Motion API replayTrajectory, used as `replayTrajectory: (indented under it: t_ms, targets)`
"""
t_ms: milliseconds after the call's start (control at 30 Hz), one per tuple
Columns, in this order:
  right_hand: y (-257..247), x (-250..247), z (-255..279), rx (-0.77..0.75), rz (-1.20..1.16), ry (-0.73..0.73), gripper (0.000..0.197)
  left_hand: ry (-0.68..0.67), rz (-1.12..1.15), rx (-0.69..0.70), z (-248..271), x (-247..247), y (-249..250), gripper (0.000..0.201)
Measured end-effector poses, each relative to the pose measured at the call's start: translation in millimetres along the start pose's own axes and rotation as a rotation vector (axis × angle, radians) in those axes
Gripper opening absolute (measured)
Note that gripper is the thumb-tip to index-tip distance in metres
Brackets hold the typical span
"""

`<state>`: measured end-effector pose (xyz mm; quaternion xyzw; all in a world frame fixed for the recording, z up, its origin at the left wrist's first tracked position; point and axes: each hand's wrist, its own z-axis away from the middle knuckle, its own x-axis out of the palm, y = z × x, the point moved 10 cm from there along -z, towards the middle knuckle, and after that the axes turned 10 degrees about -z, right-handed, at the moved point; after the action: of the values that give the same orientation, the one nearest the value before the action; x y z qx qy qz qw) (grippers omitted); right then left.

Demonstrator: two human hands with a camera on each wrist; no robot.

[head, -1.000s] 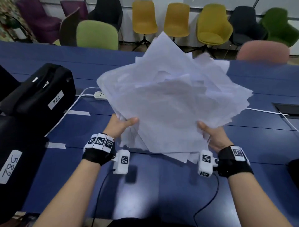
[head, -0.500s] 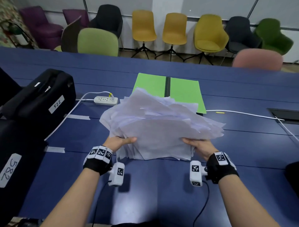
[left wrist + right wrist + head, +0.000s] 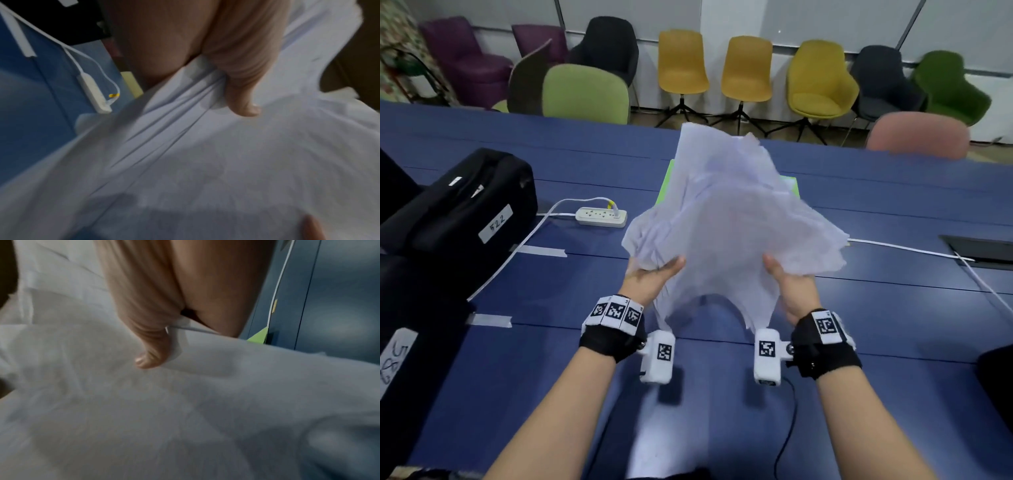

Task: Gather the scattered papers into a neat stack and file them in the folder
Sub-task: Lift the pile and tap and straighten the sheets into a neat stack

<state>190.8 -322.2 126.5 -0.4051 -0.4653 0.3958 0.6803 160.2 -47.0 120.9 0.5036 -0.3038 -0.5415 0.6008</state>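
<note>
A loose, uneven bundle of white papers (image 3: 726,219) is held up above the blue table, tilted so its far end rises. My left hand (image 3: 650,277) grips its near left edge, thumb on top (image 3: 244,104) and fingers hidden beneath. My right hand (image 3: 791,281) grips the near right edge the same way, thumb pressed on the sheets (image 3: 150,360). The sheets (image 3: 205,162) fill both wrist views (image 3: 185,402). The open green folder (image 3: 666,186) lies flat on the table behind the bundle, mostly hidden, with a corner showing (image 3: 259,337).
A white power strip (image 3: 602,216) with its cable lies left of the papers. Black cases labelled 522 (image 3: 458,212) and 582 (image 3: 410,342) stand along the left. A white cable (image 3: 907,248) runs right toward a table hatch (image 3: 983,246). Chairs (image 3: 681,61) line the far side.
The bundle was dropped low onto the table half a second ago and is now lifted and tilted up again. It is narrower, and both hands have moved closer together.
</note>
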Motion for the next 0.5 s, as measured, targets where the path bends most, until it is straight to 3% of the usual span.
replayTrajectory:
  t_ms: [100, 200, 300, 400, 500]
  targets:
    - [-10, -20, -1, -0.023, -0.034, 0.027, 0.047, -0.085, 0.062, 0.124, 5, -6, 20, 0.034]
    - [7, -33, 5, 0.017, 0.109, -0.055, 0.042, -0.127, 0.028, 0.171, 8, -17, 6, 0.045]
    - [36, -46, 12, 0.069, 0.181, -0.171, 0.057, -0.184, -0.05, 0.061, 4, -19, -28, 0.044]
    - [40, -50, 14, 0.07, 0.192, -0.221, 0.055, -0.201, -0.142, -0.039, -4, -24, -40, 0.038]
    - [39, -47, 8, 0.095, 0.168, -0.207, 0.084, -0.22, -0.235, -0.058, -8, -24, -33, 0.041]
